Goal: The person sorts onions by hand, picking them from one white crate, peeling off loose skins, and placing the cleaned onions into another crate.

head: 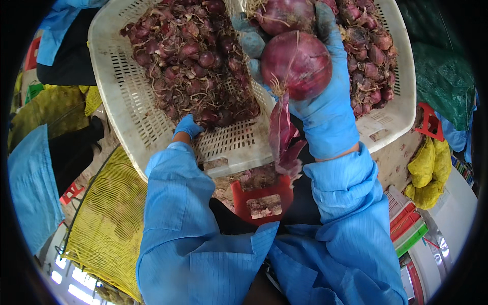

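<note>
My right hand point(324, 87), in a soiled blue glove, is raised near the camera and holds a large red onion point(297, 65) with roots and a strip of loose dry skin point(284, 141) hanging from it. Another red onion point(284, 15) is held just beyond it in the same hand. My left hand point(187, 127), also in a blue glove, reaches into the left white plastic basket point(131, 126) at the near edge of a heap of small red onions point(190, 72). Its fingertips are partly hidden, so its grip is unclear. More small red onions point(371, 65) fill the right white basket point(406, 95).
A red plastic stool point(244, 202) stands below the baskets. Yellow mesh sacking point(110, 217) lies at left, with a co-worker's blue sleeve point(32, 183) beyond. Yellow filled bags point(423, 164), a dark green sack point(442, 76) and stacked crates point(408, 225) are at right.
</note>
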Available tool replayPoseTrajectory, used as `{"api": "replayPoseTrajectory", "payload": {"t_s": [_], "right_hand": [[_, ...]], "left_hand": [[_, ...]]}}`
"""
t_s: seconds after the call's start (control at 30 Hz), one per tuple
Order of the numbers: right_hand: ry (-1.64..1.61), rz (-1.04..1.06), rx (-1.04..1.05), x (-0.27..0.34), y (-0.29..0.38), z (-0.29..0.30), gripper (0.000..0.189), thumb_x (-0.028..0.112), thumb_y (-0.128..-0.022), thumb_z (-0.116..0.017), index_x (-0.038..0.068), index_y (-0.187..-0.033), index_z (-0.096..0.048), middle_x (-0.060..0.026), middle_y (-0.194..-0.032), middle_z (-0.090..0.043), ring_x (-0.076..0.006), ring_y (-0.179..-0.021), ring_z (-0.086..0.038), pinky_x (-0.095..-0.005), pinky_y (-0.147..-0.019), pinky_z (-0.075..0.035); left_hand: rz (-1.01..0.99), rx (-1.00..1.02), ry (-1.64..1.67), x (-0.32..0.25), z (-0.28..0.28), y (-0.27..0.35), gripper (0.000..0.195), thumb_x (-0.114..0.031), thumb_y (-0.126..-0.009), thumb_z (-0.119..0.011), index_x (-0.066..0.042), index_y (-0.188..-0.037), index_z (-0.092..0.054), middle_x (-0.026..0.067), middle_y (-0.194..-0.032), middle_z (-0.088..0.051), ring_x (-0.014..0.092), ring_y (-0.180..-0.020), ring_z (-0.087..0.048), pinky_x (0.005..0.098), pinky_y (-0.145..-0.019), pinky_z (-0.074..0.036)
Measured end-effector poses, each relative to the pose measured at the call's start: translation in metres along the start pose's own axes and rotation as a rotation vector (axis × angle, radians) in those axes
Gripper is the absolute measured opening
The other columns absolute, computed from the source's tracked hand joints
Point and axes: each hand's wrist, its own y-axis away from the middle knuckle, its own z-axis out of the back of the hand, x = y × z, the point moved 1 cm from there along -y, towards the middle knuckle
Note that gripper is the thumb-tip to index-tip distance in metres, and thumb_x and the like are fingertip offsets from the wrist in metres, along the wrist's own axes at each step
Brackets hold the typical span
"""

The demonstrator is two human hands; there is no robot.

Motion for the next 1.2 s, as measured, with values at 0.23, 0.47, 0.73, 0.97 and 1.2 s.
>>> {"api": "replayPoseTrajectory", "payload": {"t_s": [0.23,0.47,0.73,0.97,1.2], "right_hand": [[-0.135,-0.088,0.118,0.006,-0.005,0.021,0.061,0.051,-0.089,-0.041,0.007,-0.130,-0.037,-0.0264,-0.118,-0.049,-0.0422,-0.100,-0.054,-0.0509,-0.078,-0.050],[-0.151,-0.048,0.054,0.006,-0.010,0.013,0.055,0.049,-0.087,-0.046,0.009,-0.124,-0.042,-0.0225,-0.116,-0.051,-0.0406,-0.099,-0.055,-0.0521,-0.077,-0.050],[-0.180,0.061,-0.040,0.007,-0.009,0.021,0.046,0.044,-0.083,-0.055,0.012,-0.115,-0.050,-0.0158,-0.110,-0.055,-0.0383,-0.097,-0.056,-0.0539,-0.076,-0.049],[-0.166,0.014,-0.089,0.004,-0.003,0.005,0.050,0.051,-0.082,-0.049,0.013,-0.114,-0.053,-0.0178,-0.110,-0.059,-0.0370,-0.094,-0.059,-0.0501,-0.075,-0.049],[-0.376,-0.026,0.272,0.032,0.009,0.002,0.057,0.055,-0.079,-0.054,0.010,-0.114,-0.052,-0.0182,-0.110,-0.058,-0.0349,-0.093,-0.059,-0.0458,-0.076,-0.051]], "left_hand": [[-0.061,-0.118,-0.022,-0.068,-0.003,0.028,0.098,-0.048,-0.063,-0.074,-0.009,-0.138,-0.026,0.0232,-0.137,-0.027,0.039,-0.123,-0.035,0.0432,-0.100,-0.036],[0.200,0.009,0.477,-0.089,0.015,0.028,0.099,-0.060,-0.061,-0.069,-0.009,-0.137,-0.032,0.0182,-0.138,-0.029,0.036,-0.124,-0.034,0.0425,-0.101,-0.033],[0.234,0.175,0.877,-0.075,0.005,0.053,0.095,-0.064,-0.064,-0.063,-0.009,-0.136,-0.033,0.0207,-0.138,-0.030,0.034,-0.123,-0.036,0.0426,-0.100,-0.031],[-0.130,0.447,2.166,-0.046,0.002,0.036,0.067,-0.055,-0.070,-0.059,-0.009,-0.118,-0.050,0.0107,-0.111,-0.059,0.027,-0.099,-0.057,0.0401,-0.085,-0.048],[-0.895,0.230,1.995,-0.164,0.110,0.137,0.079,-0.061,-0.072,-0.052,-0.006,-0.128,-0.040,0.0186,-0.124,-0.047,0.030,-0.111,-0.048,0.0442,-0.094,-0.041]]}}
